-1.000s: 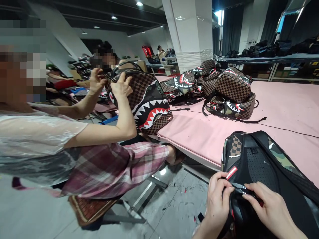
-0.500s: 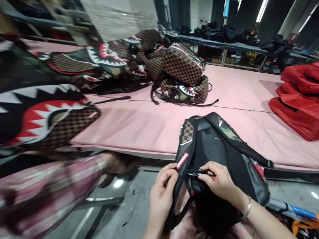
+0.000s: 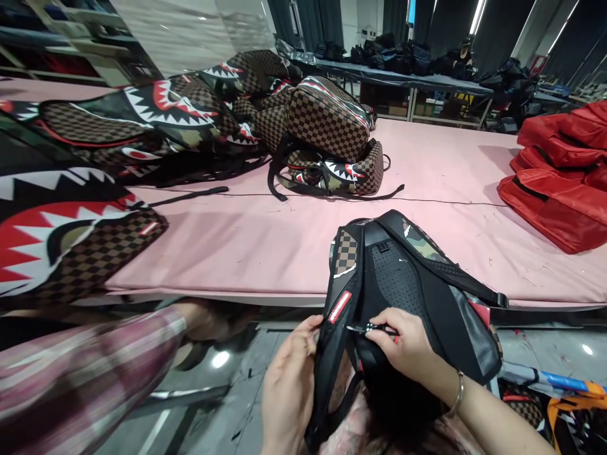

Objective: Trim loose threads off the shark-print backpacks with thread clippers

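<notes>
A black backpack [image 3: 403, 278] with checkered and camouflage patches leans against the table edge, its padded back and straps facing up. My left hand [image 3: 290, 379] grips the edge of its left shoulder strap [image 3: 332, 341], beside a red label [image 3: 340, 307]. Between the thumb and fingers of my right hand [image 3: 403, 344] is a small dark metal tool [image 3: 367, 328], possibly snips, its tip pointing left at the strap. A bracelet circles my right wrist.
Checkered shark-print backpacks [image 3: 327, 120] are heaped on the pink table [image 3: 265, 246]. Red bags [image 3: 554, 183] are stacked at the right. At the lower left is a person's plaid sleeve [image 3: 95, 373]. Orange and blue items [image 3: 569, 385] lie at the lower right.
The view has shifted slightly right, so things appear further left. My left hand has turned and its fingers sit differently on the strap edge. The tool remains in my right hand.
</notes>
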`<act>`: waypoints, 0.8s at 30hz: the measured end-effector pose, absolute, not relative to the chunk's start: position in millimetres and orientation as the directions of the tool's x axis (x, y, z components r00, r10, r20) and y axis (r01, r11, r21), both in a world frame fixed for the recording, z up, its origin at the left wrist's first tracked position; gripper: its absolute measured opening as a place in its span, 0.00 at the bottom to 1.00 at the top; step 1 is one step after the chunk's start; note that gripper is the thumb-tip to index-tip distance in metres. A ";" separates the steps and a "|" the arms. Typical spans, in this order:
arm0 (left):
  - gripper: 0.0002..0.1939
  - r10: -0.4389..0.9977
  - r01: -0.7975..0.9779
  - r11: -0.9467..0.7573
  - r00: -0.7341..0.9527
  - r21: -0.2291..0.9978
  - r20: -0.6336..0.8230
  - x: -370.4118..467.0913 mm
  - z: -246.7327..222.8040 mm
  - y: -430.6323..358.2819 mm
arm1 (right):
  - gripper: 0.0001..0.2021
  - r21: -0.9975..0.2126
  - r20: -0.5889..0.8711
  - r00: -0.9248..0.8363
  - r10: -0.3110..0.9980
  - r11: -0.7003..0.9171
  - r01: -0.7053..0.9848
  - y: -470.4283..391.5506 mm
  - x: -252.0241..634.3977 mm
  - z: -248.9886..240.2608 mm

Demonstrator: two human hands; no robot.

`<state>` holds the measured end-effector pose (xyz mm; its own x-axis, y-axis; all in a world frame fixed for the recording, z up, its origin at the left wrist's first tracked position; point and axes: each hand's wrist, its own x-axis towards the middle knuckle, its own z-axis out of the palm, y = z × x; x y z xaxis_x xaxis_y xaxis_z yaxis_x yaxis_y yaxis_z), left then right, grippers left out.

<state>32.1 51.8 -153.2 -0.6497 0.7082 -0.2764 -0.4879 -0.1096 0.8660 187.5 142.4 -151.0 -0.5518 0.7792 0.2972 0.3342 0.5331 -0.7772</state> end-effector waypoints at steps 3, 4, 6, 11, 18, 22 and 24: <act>0.28 0.742 -0.534 -0.140 -0.614 0.834 -0.269 31.9 -145.5 51.8 | 0.07 -0.717 0.347 -0.523 0.779 0.580 0.388 152.2 191.5 -152.1; 0.28 0.748 -0.527 -0.131 -0.609 0.839 -0.266 31.8 -143.6 52.1 | 0.08 -0.666 0.376 -0.541 0.752 0.626 0.406 155.0 193.0 -152.3; 0.27 0.742 -0.511 -0.118 -0.615 0.851 -0.267 31.8 -141.2 53.1 | 0.09 -0.559 0.415 -0.591 0.692 0.706 0.434 158.8 195.3 -153.0; 0.24 0.708 -0.532 -0.117 -0.637 0.839 -0.305 32.3 -141.7 56.0 | 0.09 -0.421 0.406 -0.664 0.628 0.773 0.474 157.7 195.8 -156.7; 0.21 0.698 -0.536 -0.113 -0.642 0.837 -0.317 35.4 -142.7 58.4 | 0.09 -0.913 0.178 -0.629 0.757 0.366 0.182 155.8 183.3 -151.7; 0.20 0.691 -0.487 -0.075 -0.655 0.870 -0.307 36.9 -144.6 59.2 | 0.09 -0.865 0.236 -0.567 0.789 0.437 0.248 160.8 185.0 -150.4; 0.20 0.693 -0.448 -0.054 -0.661 0.892 -0.290 36.5 -146.6 58.8 | 0.09 -0.693 0.337 -0.602 0.724 0.624 0.362 163.7 190.1 -152.9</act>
